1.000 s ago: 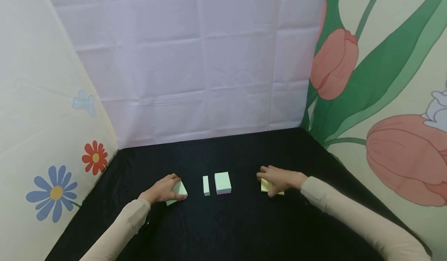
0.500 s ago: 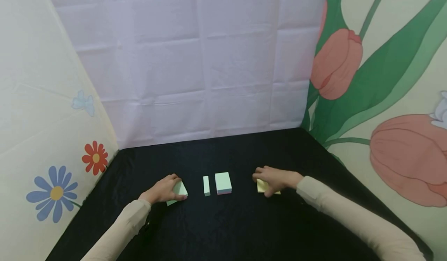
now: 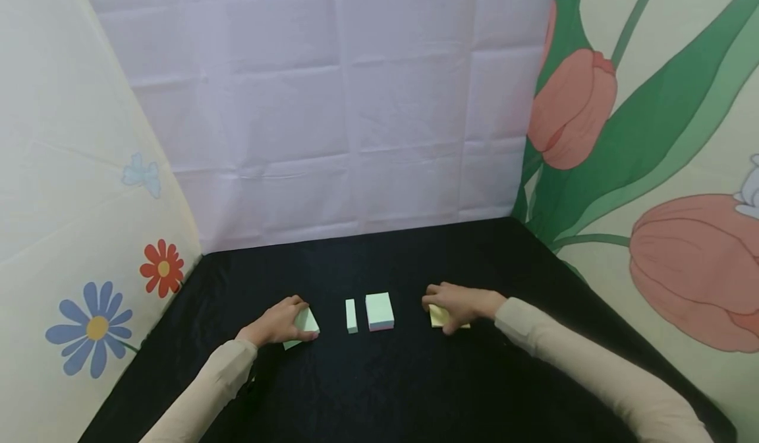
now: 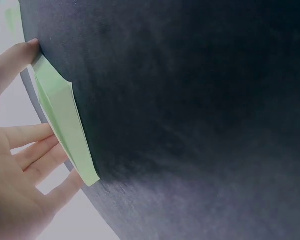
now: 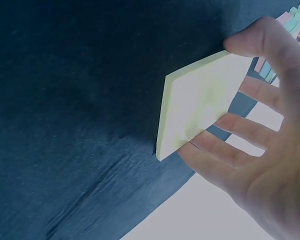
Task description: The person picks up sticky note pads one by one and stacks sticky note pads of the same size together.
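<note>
My left hand (image 3: 277, 323) holds a pale green sticky note pad (image 3: 306, 322) by its edges, thumb on one side and fingers on the other. In the left wrist view this pad (image 4: 65, 120) appears as a thin slab on the black cloth. Across the table, my right hand (image 3: 465, 302) holds a yellow sticky note pad (image 3: 439, 316) between thumb and fingers. The right wrist view shows the yellow pad (image 5: 205, 100) as a flat square. Between the hands lie a narrow pale green strip pad (image 3: 351, 316) and a thicker block of note pads (image 3: 379, 308), green on top and pinkish at its base.
A black cloth (image 3: 367, 383) covers the table. White fabric (image 3: 332, 100) hangs behind it. Flower-printed panels stand at the left (image 3: 71, 232) and the right (image 3: 682, 265) of the table.
My right hand has moved a short way left along the cloth with the yellow sticky note pad. My left hand and the pads in the middle have stayed in place.
</note>
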{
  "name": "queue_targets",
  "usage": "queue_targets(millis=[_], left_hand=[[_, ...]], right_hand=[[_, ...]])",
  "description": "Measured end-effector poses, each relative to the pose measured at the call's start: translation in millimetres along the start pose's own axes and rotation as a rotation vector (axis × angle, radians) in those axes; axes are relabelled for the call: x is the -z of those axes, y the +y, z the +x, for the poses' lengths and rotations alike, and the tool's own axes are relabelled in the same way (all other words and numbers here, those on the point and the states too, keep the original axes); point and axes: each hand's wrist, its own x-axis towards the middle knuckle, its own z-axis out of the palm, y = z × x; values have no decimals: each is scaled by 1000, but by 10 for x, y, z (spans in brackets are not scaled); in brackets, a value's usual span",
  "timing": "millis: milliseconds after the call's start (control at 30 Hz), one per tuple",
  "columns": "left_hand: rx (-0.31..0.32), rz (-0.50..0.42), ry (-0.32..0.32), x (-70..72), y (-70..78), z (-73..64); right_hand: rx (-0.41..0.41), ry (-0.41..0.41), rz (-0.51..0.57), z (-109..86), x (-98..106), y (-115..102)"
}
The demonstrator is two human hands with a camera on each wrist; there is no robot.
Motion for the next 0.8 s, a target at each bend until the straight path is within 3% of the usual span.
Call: queue_targets(millis=[300,500,800], left_hand=[[2,-6,-2,-18,-4,24],[7,-1,-8,-34,-2,42],[-11,3,9,-24,-10,47]], right_hand=[[2,-13,-33,93,11,-19],[-11,-20,5,152,31,-41],[33,-6,15,252,33,-61]])
